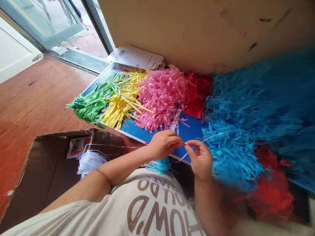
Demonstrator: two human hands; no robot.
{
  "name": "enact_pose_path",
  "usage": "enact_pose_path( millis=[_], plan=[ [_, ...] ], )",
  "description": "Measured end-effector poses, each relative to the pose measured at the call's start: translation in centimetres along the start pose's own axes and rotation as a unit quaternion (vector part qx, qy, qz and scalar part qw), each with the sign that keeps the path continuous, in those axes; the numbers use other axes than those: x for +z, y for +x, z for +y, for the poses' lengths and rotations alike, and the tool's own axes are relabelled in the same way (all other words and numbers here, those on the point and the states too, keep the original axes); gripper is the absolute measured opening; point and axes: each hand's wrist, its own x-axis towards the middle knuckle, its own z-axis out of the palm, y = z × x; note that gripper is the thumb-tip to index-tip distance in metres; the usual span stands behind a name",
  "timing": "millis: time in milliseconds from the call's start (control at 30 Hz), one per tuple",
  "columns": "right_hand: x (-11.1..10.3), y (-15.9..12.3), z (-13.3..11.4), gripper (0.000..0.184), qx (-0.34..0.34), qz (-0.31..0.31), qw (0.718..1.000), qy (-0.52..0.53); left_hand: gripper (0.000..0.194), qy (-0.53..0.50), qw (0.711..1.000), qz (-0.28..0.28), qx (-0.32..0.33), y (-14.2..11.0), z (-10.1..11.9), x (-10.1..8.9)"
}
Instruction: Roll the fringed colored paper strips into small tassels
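Observation:
My left hand [165,143] and my right hand [201,158] meet fingertip to fingertip over the front edge of a blue table [187,126]. Both are closed in a pinch on a thin white string [220,133]; the exact pinch point is too small to make out. One length of it loops out over light blue fringe tassels [232,155] on the right. Another runs left behind my left wrist to a white bundle of string [90,161] in a cardboard box. Below my hands, a small light blue fringe piece [159,164] lies against my shirt.
Green [92,101], yellow [120,105], pink [163,95] and red fringe piles [198,93] line the table. White cards [137,56] lie at its back. The cardboard box [41,164] stands left, more red fringe [272,190] at right. An open doorway [86,42] is behind.

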Motion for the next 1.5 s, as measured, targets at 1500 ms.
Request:
enact_pose_path(
  millis=[1500],
  plan=[
    [-0.4, -1.2, -0.7, 0.012, -0.225, 0.063, 0.950, -0.208, 0.015, -0.021, 1.000, 0.013, 0.010, 1.1, 0.4, 1.7]
  ],
)
